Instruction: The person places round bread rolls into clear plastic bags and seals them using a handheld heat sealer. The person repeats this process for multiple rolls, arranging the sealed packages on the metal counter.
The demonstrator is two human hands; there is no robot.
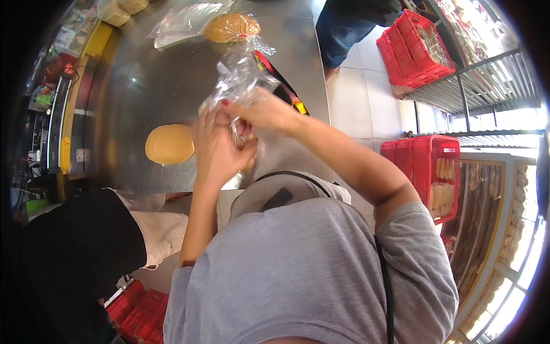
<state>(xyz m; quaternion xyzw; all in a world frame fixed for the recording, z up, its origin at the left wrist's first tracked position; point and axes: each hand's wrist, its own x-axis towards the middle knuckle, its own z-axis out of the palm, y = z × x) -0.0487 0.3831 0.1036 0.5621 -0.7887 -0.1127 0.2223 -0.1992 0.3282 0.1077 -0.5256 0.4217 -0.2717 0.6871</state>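
Hands (220, 142) curled, close together, gripping clear bag (238, 73)

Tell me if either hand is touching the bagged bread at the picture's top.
No, the left hand and right hand are on a clear bag, away from the bagged bread.

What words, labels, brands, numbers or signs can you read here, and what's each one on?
No text can be read.
Clear bag being handled: glare, no legible print.
Black, red and yellow item on the table: too blurred.
Packages at upper left: too small and blurred.
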